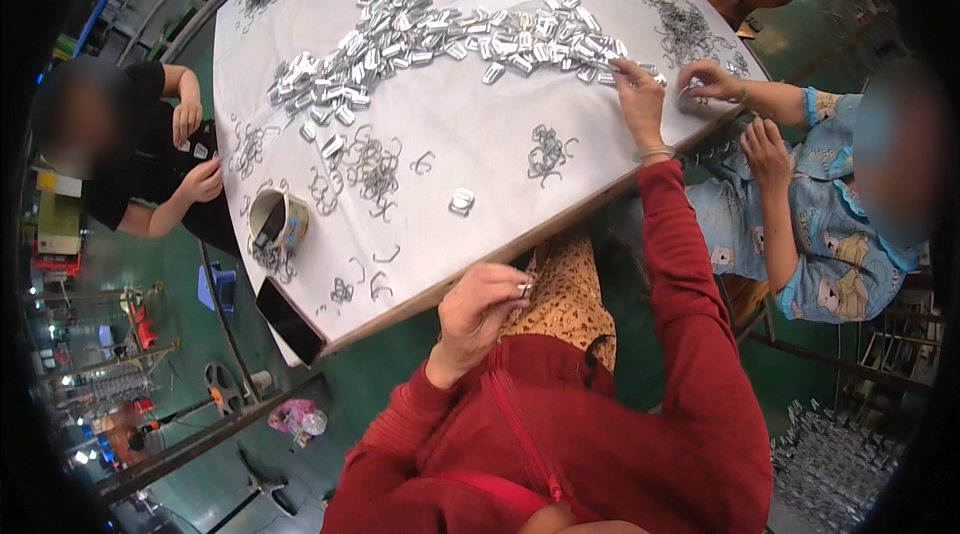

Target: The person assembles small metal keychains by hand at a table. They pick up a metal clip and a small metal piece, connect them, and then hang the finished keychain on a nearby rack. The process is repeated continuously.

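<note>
My left hand (472, 322) is held in front of my body, just off the table's near edge. Its thumb and fingers pinch a small shiny metal piece (526, 287), mostly covered by the fingertips. My right hand (640, 106) stretches over the table to the right end of a long pile of flat silver metal buckles (520, 34). Its fingers are extended and slightly apart at the pile's edge; no held piece can be made out. One small stack of buckles (461, 201) lies by itself between my hands. Wire hooks (547, 154) form a little heap nearby.
More wire hooks (375, 172) lie on the white-covered table (450, 269). A tub (278, 221) and a phone (290, 321) are at its left edge. Co-workers sit left, right and far right; one co-worker's hand (708, 81) is close to my right hand.
</note>
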Demonstrator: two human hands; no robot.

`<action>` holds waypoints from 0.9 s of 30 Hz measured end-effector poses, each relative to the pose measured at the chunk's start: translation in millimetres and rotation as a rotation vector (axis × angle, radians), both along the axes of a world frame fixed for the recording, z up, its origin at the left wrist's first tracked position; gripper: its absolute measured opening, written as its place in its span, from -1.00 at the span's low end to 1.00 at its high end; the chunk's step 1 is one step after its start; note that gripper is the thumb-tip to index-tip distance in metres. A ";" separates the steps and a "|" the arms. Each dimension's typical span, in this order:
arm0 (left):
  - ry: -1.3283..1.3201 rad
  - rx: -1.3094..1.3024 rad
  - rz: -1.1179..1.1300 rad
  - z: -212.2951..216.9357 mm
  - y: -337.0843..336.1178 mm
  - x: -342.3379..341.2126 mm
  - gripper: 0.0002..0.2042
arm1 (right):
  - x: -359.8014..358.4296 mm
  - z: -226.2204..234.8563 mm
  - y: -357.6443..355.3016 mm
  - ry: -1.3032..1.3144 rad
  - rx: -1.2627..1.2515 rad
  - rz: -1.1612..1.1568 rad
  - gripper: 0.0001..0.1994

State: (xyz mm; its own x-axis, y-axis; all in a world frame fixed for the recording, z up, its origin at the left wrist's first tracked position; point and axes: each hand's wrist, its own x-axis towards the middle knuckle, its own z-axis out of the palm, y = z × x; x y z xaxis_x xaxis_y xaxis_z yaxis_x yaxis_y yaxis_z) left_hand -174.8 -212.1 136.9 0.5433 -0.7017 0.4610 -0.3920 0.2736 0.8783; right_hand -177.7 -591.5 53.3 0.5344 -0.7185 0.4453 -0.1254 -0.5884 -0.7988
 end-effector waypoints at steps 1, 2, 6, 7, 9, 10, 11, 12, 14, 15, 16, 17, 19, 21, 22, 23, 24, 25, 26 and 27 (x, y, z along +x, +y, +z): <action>0.005 -0.010 0.006 -1.2 0.4 -0.8 -0.76 | -0.7 13.5 20.8 -0.129 0.236 0.060 -0.77; 0.012 -0.017 0.014 -2.7 0.9 -1.7 -0.75 | -4.6 30.4 44.9 -0.173 0.425 0.175 -0.77; 0.006 -0.049 -0.024 -10.0 -0.5 -5.0 -0.76 | -41.7 84.0 126.7 -0.167 0.923 0.566 -0.73; -0.063 -0.051 -0.011 -12.9 -5.2 -3.6 -0.78 | -51.0 93.2 142.9 -0.140 0.986 0.558 -0.72; -0.021 0.002 0.001 -12.6 -9.4 -4.4 -0.82 | -66.2 101.2 167.7 -0.062 0.924 0.604 -0.69; -0.036 0.021 0.017 -14.7 -11.1 -3.7 -0.82 | -72.8 104.6 177.9 -0.025 0.881 0.627 -0.67; 0.003 0.056 0.031 -18.0 -10.3 -3.1 -0.83 | -75.8 107.5 187.5 -0.012 0.875 0.650 -0.61; 0.041 0.089 0.047 -20.7 -8.4 -3.5 -0.83 | -79.5 110.3 195.7 0.014 0.852 0.650 -0.60; -0.002 0.075 0.099 -19.5 -7.4 -3.5 -0.87 | -78.3 117.7 210.4 0.047 0.793 0.665 -0.59; 0.024 0.094 0.114 -17.7 -6.6 -7.7 -0.88 | -81.6 122.7 216.1 0.073 0.793 0.619 -0.57; 0.043 0.115 0.131 -15.6 -6.6 -7.5 -0.89 | -84.3 125.7 218.6 0.111 0.712 0.569 -0.57; -0.012 0.092 0.147 -16.3 -6.7 -6.9 -0.90 | -85.0 130.5 223.9 0.119 0.678 0.511 -0.57; -0.076 0.058 0.148 -18.2 -7.2 -5.7 -0.88 | -89.0 126.4 224.0 0.071 0.646 0.495 -0.58; -0.096 0.032 0.157 -17.2 -3.0 -6.1 -0.86 | -90.1 125.1 231.5 0.003 0.608 0.455 -0.69; -0.106 0.016 0.166 -16.9 -1.6 -6.6 -0.86 | -91.0 124.3 235.0 -0.037 0.596 0.419 -0.74; -0.115 0.016 0.126 -19.8 1.7 -5.0 -0.80 | -91.4 124.7 237.9 -0.066 0.623 0.444 -0.79; -0.057 0.004 0.139 -19.7 6.0 -4.6 -0.76 | -90.7 125.4 240.2 -0.096 0.652 0.467 -0.83; 0.006 -0.011 0.142 -17.7 8.8 -6.5 -0.73 | -91.6 126.5 240.0 -0.105 0.644 0.483 -0.84; 0.069 -0.026 0.143 -15.9 11.6 -4.7 -0.70 | -91.1 128.2 240.6 -0.103 0.648 0.494 -0.84; 0.125 0.014 0.164 -17.6 18.7 1.5 -0.63 | -89.9 130.9 241.8 -0.101 0.653 0.503 -0.84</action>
